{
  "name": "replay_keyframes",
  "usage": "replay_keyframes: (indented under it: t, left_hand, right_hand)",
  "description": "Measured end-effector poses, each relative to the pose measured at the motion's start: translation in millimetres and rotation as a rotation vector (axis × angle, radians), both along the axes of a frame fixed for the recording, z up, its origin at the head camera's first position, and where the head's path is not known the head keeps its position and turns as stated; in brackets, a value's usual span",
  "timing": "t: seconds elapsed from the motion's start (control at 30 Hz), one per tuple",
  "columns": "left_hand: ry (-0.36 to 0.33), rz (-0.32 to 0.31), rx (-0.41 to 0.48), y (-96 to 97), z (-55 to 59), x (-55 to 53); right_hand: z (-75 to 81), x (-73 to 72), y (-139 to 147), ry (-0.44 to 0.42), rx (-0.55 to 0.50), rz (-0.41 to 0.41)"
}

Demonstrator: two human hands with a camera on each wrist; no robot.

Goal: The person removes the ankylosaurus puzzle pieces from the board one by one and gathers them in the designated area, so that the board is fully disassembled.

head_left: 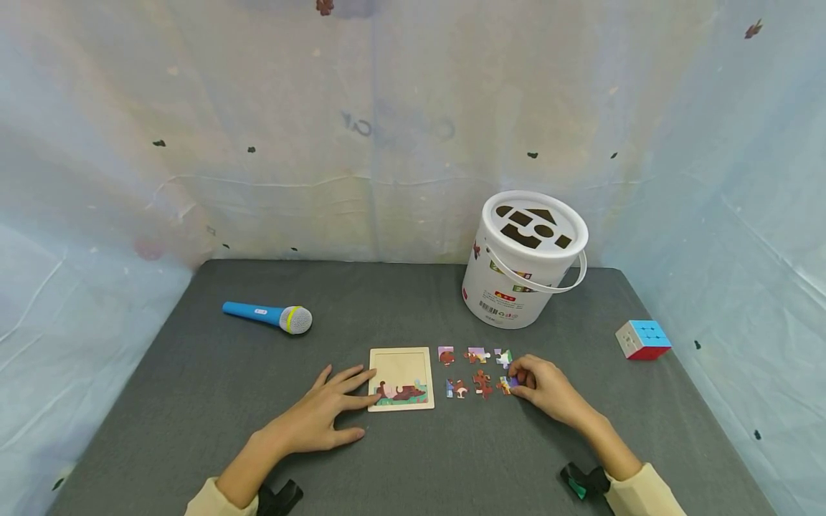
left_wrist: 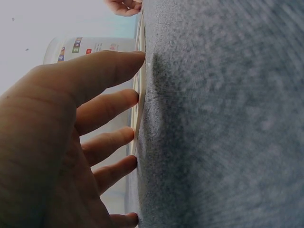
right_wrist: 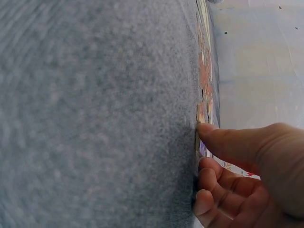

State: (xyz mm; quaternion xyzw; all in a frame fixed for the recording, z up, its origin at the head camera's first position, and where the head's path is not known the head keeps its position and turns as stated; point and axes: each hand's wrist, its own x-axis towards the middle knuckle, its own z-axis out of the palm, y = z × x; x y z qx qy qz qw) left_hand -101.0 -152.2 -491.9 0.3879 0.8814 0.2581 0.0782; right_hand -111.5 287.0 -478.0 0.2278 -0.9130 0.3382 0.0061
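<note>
R hand (head_left: 547, 387), ctr-right of frame — thumb + finger pinched on lower-right puzzle piece (head_left: 505, 385); L hand (head_left: 323, 413), fingers spread apart, tips at tray (head_left: 400, 362) left rim, ctr. Poss. trouble: thin edge slips the pinch, or fingers knock nearby pieces (head_left: 482, 384) — tight gaps. Open desk (head_left: 452, 466) lower ctr gives room; bucket (head_left: 516, 287), upper right, well apart.

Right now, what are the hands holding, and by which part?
The right hand pinches the lower-right puzzle piece by its right end. The left hand grips nothing; its fingers rest on the puzzle board's left side.
</note>
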Motion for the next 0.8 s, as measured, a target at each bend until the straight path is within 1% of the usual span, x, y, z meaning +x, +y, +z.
replay_keyframes:
  t: [0.2, 0.33, 0.47, 0.7, 0.8]
  left_hand:
    - [-0.006, 0.008, -0.006, 0.6, 0.5, -0.1]
    - [-0.007, 0.005, -0.002, 0.5, 0.8, 0.0]
    - [-0.007, -0.001, 0.009, 0.0, 0.6, 0.3]
    - [-0.008, -0.005, 0.030, -0.6, -0.4, 0.4]
    - [-0.022, -0.005, 0.039, -0.8, -0.4, 0.4]
  right_hand:
    - [-0.3, 0.1, -0.4, 0.007, -0.004, 0.005]
    - [-1.1, 0.1, -0.4, 0.020, -0.004, 0.007]
    - [-0.8, -0.4, -0.1, 0.012, 0.000, 0.011]
    - [4.4, -1.0, 0.3, -0.019, 0.001, 0.033]
    - [7.0, -2.1, -3.0, -0.013, 0.011, 0.025]
